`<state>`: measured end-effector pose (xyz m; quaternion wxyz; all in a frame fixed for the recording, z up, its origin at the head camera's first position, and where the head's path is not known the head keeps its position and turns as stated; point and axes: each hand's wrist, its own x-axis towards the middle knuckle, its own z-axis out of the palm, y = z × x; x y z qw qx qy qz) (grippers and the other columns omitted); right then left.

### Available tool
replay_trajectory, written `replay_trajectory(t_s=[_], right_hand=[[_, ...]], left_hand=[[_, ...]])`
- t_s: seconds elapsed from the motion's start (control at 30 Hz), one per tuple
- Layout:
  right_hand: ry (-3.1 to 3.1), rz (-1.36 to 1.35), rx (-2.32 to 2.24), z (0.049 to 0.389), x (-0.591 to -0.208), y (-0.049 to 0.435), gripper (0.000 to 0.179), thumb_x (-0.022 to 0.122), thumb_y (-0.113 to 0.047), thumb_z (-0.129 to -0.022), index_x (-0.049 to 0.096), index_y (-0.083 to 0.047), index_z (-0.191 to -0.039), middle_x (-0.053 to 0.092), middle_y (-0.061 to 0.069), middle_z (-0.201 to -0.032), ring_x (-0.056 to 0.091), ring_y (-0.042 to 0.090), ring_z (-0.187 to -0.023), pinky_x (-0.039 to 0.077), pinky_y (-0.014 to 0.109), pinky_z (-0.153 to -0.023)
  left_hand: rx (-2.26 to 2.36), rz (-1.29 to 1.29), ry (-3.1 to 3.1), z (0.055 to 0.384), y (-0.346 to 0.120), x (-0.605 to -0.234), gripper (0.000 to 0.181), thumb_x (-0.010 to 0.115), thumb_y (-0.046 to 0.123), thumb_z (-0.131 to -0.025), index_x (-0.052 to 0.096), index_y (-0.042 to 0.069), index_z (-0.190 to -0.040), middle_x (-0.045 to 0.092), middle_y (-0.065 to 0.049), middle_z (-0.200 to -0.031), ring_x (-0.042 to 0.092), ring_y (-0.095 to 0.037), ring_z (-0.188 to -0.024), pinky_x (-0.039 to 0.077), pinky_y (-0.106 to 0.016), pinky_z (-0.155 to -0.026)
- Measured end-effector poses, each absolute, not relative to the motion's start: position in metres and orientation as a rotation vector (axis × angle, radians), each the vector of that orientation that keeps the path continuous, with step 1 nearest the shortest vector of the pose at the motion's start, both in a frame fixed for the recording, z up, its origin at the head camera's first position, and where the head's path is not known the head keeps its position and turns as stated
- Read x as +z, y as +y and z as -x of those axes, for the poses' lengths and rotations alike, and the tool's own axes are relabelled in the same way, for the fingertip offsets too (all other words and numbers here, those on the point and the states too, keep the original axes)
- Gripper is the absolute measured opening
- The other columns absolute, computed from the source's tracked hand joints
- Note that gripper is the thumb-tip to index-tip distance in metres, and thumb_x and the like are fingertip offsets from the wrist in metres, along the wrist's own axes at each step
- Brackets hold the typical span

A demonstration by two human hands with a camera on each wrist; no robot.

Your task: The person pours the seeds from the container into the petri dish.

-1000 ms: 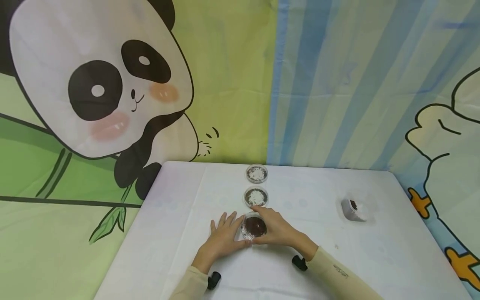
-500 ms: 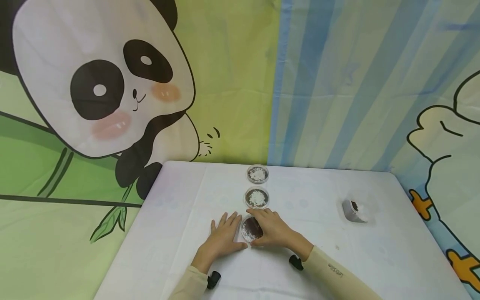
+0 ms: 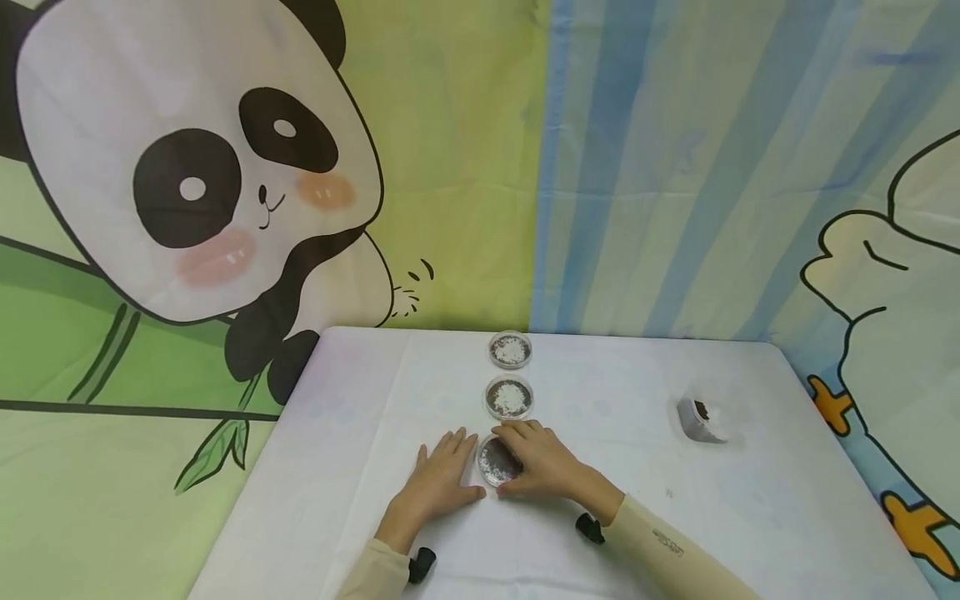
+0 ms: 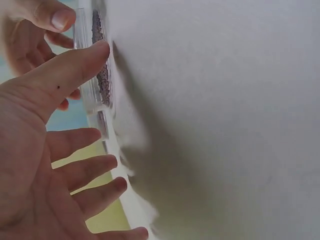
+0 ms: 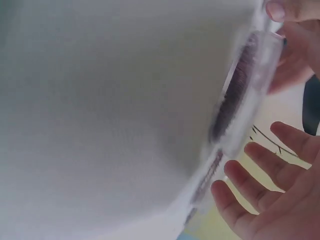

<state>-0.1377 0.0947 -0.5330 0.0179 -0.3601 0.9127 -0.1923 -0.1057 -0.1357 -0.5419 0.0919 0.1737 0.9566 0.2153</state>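
A clear round petri dish (image 3: 495, 462) with dark, soil-like contents and white bits lies on the white table. My right hand (image 3: 551, 462) arches over its right side, gripping it with the thumb at the near edge and fingers at the far edge. My left hand (image 3: 435, 483) rests beside the dish on the left, fingers straight and spread. In the left wrist view, the left thumb (image 4: 75, 70) overlaps the dish (image 4: 89, 75); whether it touches is unclear. The right wrist view shows spread fingers (image 5: 260, 190) near the blurred dish (image 5: 237, 90). The right palm hides part of the dish.
Two more petri dishes (image 3: 509, 397) (image 3: 510, 350), topped with white bits over dark material, stand in line behind. A small translucent container (image 3: 699, 421) holding something dark stands at the right. The table (image 3: 622, 375) meets a cartoon-printed backdrop (image 3: 450, 167).
My right hand has shifted slightly left and nearer, covering more of the dish. My left hand has drawn slightly left, its fingertips apart from the dish's rim. The view has tilted a little.
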Motion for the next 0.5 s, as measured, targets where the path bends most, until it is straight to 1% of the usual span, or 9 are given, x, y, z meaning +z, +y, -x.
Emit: replay_trajectory(t_s=[0.1, 0.2, 0.37, 0.5], right_hand=[[2.871, 1.017, -0.667, 0.134, -0.527, 0.101, 0.083, 0.083, -0.046, -0.079, 0.049, -0.009, -0.145, 0.052, 0.012, -0.141, 0.049, 0.034, -0.126, 0.045, 0.056, -0.096], [2.937, 0.930, -0.770, 0.130, -0.521, 0.114, 0.073, 0.082, -0.038, -0.083, 0.052, -0.008, -0.142, 0.056, 0.012, -0.136, 0.052, 0.034, -0.122, 0.045, 0.057, -0.094], [3.121, 0.868, -0.854, 0.122, -0.520, 0.142, 0.061, 0.082, -0.031, -0.084, 0.058, -0.007, -0.135, 0.061, 0.013, -0.126, 0.058, 0.035, -0.114, 0.048, 0.057, -0.087], [3.267, 0.831, -0.854, 0.111, -0.524, 0.167, 0.057, 0.083, -0.028, -0.083, 0.061, -0.006, -0.130, 0.064, 0.014, -0.121, 0.060, 0.035, -0.110, 0.050, 0.057, -0.083]], left_hand=[[0.632, -0.538, 2.892, 0.105, -0.140, -0.540, 0.083, 0.078, 0.043, -0.084, 0.044, 0.005, -0.149, 0.036, -0.022, -0.155, 0.031, -0.043, -0.142, 0.021, -0.070, -0.110], [0.637, -0.554, 2.947, 0.103, -0.143, -0.536, 0.079, 0.077, 0.043, -0.086, 0.047, 0.002, -0.147, 0.040, -0.024, -0.152, 0.035, -0.046, -0.140, 0.024, -0.066, -0.111], [0.662, -0.561, 3.026, 0.097, -0.150, -0.533, 0.074, 0.075, 0.042, -0.088, 0.049, 0.002, -0.145, 0.045, -0.024, -0.148, 0.039, -0.044, -0.137, 0.028, -0.061, -0.112], [0.663, -0.601, 3.090, 0.090, -0.157, -0.531, 0.070, 0.073, 0.042, -0.090, 0.050, 0.003, -0.144, 0.048, -0.022, -0.145, 0.043, -0.043, -0.135, 0.031, -0.058, -0.112]])
